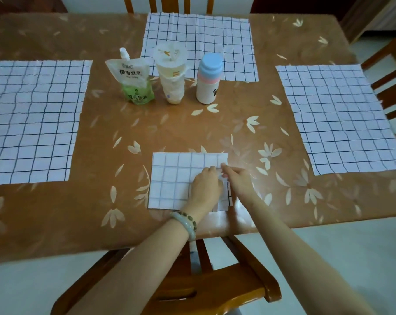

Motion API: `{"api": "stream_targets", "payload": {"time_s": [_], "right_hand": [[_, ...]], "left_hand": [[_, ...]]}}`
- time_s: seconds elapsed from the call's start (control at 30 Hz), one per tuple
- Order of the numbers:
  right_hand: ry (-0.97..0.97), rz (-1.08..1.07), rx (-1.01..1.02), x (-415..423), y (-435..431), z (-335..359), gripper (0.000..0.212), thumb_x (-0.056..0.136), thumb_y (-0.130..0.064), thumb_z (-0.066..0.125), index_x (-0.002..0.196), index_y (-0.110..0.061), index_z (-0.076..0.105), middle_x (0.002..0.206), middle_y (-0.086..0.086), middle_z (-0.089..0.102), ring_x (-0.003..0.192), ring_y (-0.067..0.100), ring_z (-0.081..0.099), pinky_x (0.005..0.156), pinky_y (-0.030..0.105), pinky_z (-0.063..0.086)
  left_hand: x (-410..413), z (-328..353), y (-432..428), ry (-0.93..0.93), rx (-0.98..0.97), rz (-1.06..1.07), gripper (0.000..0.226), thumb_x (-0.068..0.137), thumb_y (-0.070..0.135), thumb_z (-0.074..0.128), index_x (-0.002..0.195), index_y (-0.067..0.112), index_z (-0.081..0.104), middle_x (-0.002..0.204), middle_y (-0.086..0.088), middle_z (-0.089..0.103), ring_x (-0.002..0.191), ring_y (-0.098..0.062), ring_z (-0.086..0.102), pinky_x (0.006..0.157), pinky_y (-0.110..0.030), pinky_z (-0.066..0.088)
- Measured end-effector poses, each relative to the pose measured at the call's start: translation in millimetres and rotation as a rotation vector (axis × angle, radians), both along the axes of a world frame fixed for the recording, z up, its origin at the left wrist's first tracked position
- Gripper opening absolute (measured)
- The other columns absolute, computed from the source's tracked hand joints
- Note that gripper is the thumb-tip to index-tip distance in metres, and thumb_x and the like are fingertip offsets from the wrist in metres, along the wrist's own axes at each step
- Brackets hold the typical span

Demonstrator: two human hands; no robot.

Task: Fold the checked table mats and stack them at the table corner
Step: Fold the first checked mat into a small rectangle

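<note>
A folded white checked mat lies near the table's front edge, right before me. My left hand rests on its right half with the fingers curled down onto the cloth. My right hand pinches the mat's right edge near the upper corner. Three more checked mats lie flat and unfolded: one at the left, one at the far middle, one at the right.
A drink pouch, a plastic cup and a blue-capped bottle stand in the table's middle. The brown flowered table has wooden chairs at the near side, the far side and the right.
</note>
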State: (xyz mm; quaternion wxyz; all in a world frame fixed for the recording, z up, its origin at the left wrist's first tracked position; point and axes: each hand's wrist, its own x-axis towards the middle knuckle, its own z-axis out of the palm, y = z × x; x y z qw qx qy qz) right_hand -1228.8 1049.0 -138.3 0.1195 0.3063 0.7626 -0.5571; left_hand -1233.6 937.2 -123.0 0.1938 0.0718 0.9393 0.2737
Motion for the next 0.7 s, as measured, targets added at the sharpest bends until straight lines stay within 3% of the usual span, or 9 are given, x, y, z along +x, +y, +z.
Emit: {"api": "stream_targets", "payload": {"time_s": [0.1, 0.2, 0.3, 0.33, 0.4, 0.47, 0.57, 0.7], "right_hand": [[0.002, 0.012, 0.046, -3.8, -1.8, -5.9, 0.033, 0.079, -0.014, 0.063, 0.049, -0.007, 0.050, 0.050, 0.001, 0.041, 0.052, 0.014, 0.036, 0.053, 0.027, 0.030], [-0.012, 0.036, 0.120, -6.8, 0.9, -11.4, 0.023, 0.073, -0.006, 0.056, 0.054, -0.005, 0.043, 0.052, 0.003, 0.032, 0.056, 0.017, 0.029, 0.054, 0.027, 0.024], [-0.048, 0.029, 0.182, -8.6, 5.1, -18.4, 0.014, 0.074, -0.004, 0.055, 0.061, -0.005, 0.054, 0.050, 0.000, 0.044, 0.058, 0.015, 0.038, 0.056, 0.026, 0.030], [-0.050, 0.030, 0.193, -9.0, 6.1, -20.8, 0.009, 0.076, -0.004, 0.055, 0.070, -0.004, 0.062, 0.059, 0.003, 0.054, 0.063, 0.014, 0.047, 0.060, 0.025, 0.034], [-0.041, 0.032, 0.221, -9.7, 7.7, -24.3, 0.020, 0.078, -0.004, 0.057, 0.095, -0.008, 0.067, 0.082, 0.002, 0.064, 0.081, 0.016, 0.058, 0.070, 0.023, 0.039], [-0.018, 0.012, 0.249, -10.4, 8.4, -26.4, 0.029, 0.078, -0.004, 0.057, 0.106, -0.011, 0.064, 0.090, -0.002, 0.063, 0.086, 0.016, 0.059, 0.068, 0.020, 0.040], [0.007, 0.008, 0.272, -10.4, 8.0, -30.8, 0.034, 0.078, -0.005, 0.056, 0.111, -0.012, 0.060, 0.083, -0.005, 0.060, 0.079, 0.015, 0.059, 0.060, 0.018, 0.038], [0.021, 0.045, 0.348, -10.2, 6.9, -34.4, 0.037, 0.077, -0.005, 0.055, 0.113, -0.011, 0.055, 0.082, -0.003, 0.058, 0.080, 0.021, 0.057, 0.058, 0.022, 0.038]], "left_hand": [[-0.1, -8.2, -2.0, -0.051, 0.120, -0.038, 0.030, 0.092, 0.020, 0.050, 0.119, 0.009, 0.054, 0.115, -0.010, 0.058, 0.107, -0.028, 0.055, 0.087, -0.037, 0.046], [2.6, -13.5, -21.9, -0.074, 0.183, -0.135, 0.045, 0.097, 0.031, 0.047, 0.137, 0.011, 0.045, 0.134, -0.007, 0.050, 0.126, -0.023, 0.041, 0.106, -0.034, 0.034], [-1.4, -28.0, -63.9, 0.055, 0.064, -0.118, 0.049, 0.100, 0.036, 0.039, 0.142, 0.010, 0.039, 0.147, -0.006, 0.039, 0.138, -0.021, 0.029, 0.115, -0.034, 0.023], [-4.2, -34.3, -78.6, 0.092, 0.017, -0.088, 0.050, 0.100, 0.036, 0.038, 0.143, 0.010, 0.036, 0.150, -0.006, 0.035, 0.141, -0.021, 0.024, 0.117, -0.035, 0.019], [-9.4, -44.1, -102.0, 0.146, -0.071, -0.051, 0.056, 0.101, 0.038, 0.036, 0.148, 0.009, 0.028, 0.157, -0.006, 0.024, 0.147, -0.020, 0.013, 0.119, -0.035, 0.011], [-11.7, -51.1, -115.3, 0.181, -0.177, -0.096, 0.064, 0.100, 0.045, 0.026, 0.151, 0.009, 0.016, 0.161, -0.006, 0.011, 0.148, -0.019, 0.002, 0.120, -0.035, 0.001], [-11.8, -58.7, -123.9, 0.224, -0.306, -0.201, 0.073, 0.095, 0.057, 0.009, 0.153, 0.013, 0.004, 0.160, -0.004, -0.002, 0.146, -0.017, -0.009, 0.119, -0.038, -0.007], [-11.3, -70.4, -127.4, 0.219, -0.391, -0.239, 0.074, 0.096, 0.060, 0.008, 0.153, 0.014, 0.009, 0.160, -0.006, 0.006, 0.147, -0.022, 0.000, 0.119, -0.043, -0.005]]}}
